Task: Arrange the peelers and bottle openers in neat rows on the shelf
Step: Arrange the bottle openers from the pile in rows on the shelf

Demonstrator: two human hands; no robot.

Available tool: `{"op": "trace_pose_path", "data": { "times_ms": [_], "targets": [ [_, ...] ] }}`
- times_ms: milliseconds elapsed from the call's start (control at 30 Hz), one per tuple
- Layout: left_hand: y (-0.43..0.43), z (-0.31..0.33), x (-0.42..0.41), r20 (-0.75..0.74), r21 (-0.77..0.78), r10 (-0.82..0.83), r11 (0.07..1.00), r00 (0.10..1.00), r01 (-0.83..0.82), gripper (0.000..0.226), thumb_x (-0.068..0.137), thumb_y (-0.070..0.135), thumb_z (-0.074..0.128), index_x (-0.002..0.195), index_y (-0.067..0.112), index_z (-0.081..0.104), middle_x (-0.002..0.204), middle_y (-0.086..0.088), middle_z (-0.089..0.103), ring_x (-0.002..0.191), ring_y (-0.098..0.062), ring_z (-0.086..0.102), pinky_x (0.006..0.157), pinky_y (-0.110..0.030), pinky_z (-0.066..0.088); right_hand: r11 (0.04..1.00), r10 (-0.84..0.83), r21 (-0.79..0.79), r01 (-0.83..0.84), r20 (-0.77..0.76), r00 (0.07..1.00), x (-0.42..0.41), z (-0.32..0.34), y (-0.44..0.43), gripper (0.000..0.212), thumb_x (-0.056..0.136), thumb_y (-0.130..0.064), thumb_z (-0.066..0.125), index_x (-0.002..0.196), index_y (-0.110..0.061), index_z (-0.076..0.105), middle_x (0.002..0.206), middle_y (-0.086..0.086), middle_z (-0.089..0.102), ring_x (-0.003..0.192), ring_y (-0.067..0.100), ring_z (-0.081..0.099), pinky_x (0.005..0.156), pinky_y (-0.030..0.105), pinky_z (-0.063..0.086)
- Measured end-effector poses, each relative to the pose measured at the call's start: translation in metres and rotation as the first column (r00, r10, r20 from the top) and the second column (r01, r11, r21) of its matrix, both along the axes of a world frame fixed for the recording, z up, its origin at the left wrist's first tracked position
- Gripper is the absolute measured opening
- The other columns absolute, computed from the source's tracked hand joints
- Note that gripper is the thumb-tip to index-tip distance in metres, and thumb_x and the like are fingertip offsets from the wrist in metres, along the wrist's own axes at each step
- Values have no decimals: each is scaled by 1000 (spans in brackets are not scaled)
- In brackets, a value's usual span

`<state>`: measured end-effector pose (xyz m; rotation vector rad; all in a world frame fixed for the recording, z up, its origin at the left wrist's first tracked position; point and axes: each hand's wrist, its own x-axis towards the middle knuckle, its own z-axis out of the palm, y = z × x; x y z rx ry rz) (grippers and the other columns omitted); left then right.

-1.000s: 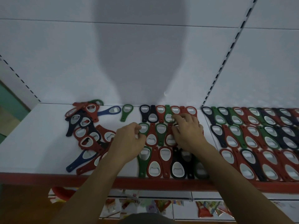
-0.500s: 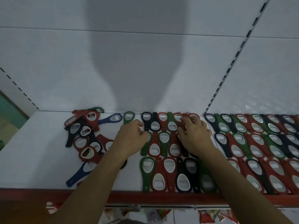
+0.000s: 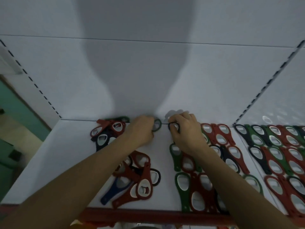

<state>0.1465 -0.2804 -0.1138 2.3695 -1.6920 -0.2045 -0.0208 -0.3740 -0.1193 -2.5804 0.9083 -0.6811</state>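
I see the left hand point(image 3: 142, 129) curled round a green opener point(image 3: 157, 125) — just to its right, the right hand point(image 3: 187, 133) pinches a black opener point(image 3: 173, 126).

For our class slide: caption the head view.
Left hand holds a green opener, right hand a black opener, between loose pile and neat rows.

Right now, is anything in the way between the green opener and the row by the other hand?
Nothing visible. The left hand grips the green opener at the back, and only bare white shelf lies between it and the black opener that the right hand holds, where the back row begins.
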Motion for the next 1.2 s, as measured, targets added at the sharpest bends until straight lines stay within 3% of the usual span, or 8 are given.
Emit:
{"op": "trace_pose_path", "data": {
  "times_ms": [167,333,467,567,767,900,1100,1200],
  "targets": [
    [25,-2,37,-315,-289,-39,956,948,-57,16,83,18,80,97,17,72,88,4,73,80,-15,68,74,-34,57,996,-15,89,13,24,1000,20,-9,3,16,95,-14,59,107,-17,69,100,0,68,86,16,59,76,28,50],
    [16,-11,38,-106,-404,-301,884,948,235,13,84,-4,73,88,8,77,94,-6,67,84,-23,63,74,-43,54,969,-183,187,164,86,979,13,-12,3,10,93,-12,63,94,-20,69,82,-9,67,66,0,58,62,12,46],
    [-3,-18,30,-97,-278,-376,899,922,337,22,88,-4,58,98,5,76,100,-7,66,92,-23,63,82,-44,53,960,-241,164,227,68,968,-2,-5,-1,11,92,-9,61,94,-16,70,86,-4,70,72,12,64,70,33,58],
    [-6,-24,32,-74,-218,-351,919,933,329,27,96,10,53,108,13,77,105,-1,65,96,-16,60,88,-40,52,961,-240,151,233,31,970,-14,-5,-4,15,93,-10,60,101,-18,70,92,-6,68,78,8,62,75,33,58],
    [2,-33,26,-93,-173,-364,923,927,345,55,87,60,56,120,17,69,114,6,54,103,-11,54,88,-34,51,969,-240,35,245,-120,963,-22,-19,-1,29,93,-16,58,121,-18,68,124,4,63,113,25,52,95,46,48],
    [-6,-37,18,-66,-220,-414,894,908,391,50,89,47,68,125,12,68,119,2,56,107,-14,55,91,-40,52,967,-238,26,252,-253,938,-17,-26,3,38,97,-23,51,133,-27,60,139,-1,52,130,25,41,106,51,38],
    [2,-21,24,-75,-228,-431,885,899,406,45,95,37,65,134,15,62,129,3,56,117,-13,53,100,-39,49,970,-235,-1,242,-244,941,-18,-20,6,40,97,-25,54,137,-28,56,142,-3,49,133,23,38,108,51,37],
    [21,-8,46,-55,-224,-375,908,925,355,41,95,35,65,132,17,62,128,4,55,115,-14,54,99,-40,50,997,40,74,-25,-209,977,-19,-2,20,35,96,-37,59,130,-33,58,130,-9,56,118,12,48,100,40,48]
  ]
}}
